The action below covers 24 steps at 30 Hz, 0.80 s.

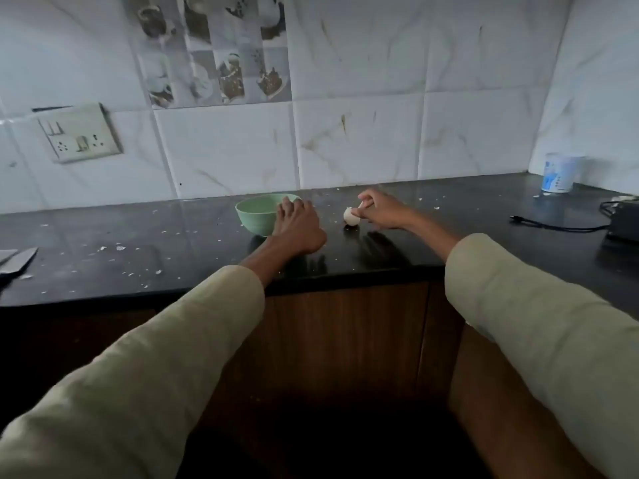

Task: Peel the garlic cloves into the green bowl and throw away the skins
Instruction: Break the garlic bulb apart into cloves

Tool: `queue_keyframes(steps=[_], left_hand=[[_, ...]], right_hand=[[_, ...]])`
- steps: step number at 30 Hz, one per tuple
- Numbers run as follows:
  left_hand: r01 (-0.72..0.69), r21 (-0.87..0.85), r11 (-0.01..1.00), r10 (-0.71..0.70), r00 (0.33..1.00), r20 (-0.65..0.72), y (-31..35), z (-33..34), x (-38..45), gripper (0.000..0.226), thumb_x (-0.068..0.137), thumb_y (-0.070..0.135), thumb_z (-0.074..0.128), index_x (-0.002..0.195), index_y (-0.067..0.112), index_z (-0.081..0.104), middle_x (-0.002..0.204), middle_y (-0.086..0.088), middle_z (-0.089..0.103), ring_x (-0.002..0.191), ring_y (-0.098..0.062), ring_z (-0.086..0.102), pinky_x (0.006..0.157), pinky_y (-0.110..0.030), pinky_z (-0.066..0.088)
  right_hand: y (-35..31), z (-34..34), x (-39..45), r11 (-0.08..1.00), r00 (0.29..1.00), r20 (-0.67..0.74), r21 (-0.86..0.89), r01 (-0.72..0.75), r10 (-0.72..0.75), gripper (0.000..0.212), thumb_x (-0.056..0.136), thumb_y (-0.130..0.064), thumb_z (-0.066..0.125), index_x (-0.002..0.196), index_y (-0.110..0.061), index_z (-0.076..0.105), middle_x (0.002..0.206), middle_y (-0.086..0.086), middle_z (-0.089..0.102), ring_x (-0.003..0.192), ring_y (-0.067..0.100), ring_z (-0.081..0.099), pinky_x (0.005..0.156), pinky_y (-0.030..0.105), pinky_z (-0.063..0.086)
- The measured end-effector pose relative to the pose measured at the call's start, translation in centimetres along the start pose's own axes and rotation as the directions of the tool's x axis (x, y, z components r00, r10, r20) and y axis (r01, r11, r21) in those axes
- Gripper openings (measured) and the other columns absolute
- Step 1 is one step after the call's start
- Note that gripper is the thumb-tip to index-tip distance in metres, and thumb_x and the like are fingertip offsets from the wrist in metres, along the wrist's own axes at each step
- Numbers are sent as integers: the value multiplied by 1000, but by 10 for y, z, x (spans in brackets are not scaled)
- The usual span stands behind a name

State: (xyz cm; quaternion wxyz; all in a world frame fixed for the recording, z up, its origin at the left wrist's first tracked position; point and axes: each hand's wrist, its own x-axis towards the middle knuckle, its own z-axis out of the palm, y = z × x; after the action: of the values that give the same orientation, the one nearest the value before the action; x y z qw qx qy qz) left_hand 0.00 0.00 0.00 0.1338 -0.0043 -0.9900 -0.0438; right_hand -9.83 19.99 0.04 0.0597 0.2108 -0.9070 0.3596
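Status: early stage. The garlic bulb is sitting on the dark surface, just right of the green bowl, and appears largely intact. The right hand is pinching the bulb at its top, fingers curled onto the stem end. The left hand is resting against the right side of the bowl, with fingertips at the rim; whether the fingers are gripping the rim or only touching it cannot be told from this angle.

Completed: nothing confirmed. The inside of the bowl is barely showing, so peeled cloves there cannot be ruled out.

Remaining: separating cloves, peeling each into the bowl, and collecting the skins. Pale flecks, possibly skin fragments, are lying scattered across the surface and are awaiting disposal. No waste bin is showing
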Motion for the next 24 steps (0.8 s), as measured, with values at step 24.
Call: queue_keyframes(steps=[24], left_hand=[[-2,-41,999,-7,975,-223,-17,21,113,30,98,31,55,105,12,77,106,-15,74,100,-38,69,80,-41,51]], right_hand=[[1,32,107,966,888,382,68,251,-257,23,101,-32,65,117,-17,71,101,3,75,72,5,66,67,26,53]])
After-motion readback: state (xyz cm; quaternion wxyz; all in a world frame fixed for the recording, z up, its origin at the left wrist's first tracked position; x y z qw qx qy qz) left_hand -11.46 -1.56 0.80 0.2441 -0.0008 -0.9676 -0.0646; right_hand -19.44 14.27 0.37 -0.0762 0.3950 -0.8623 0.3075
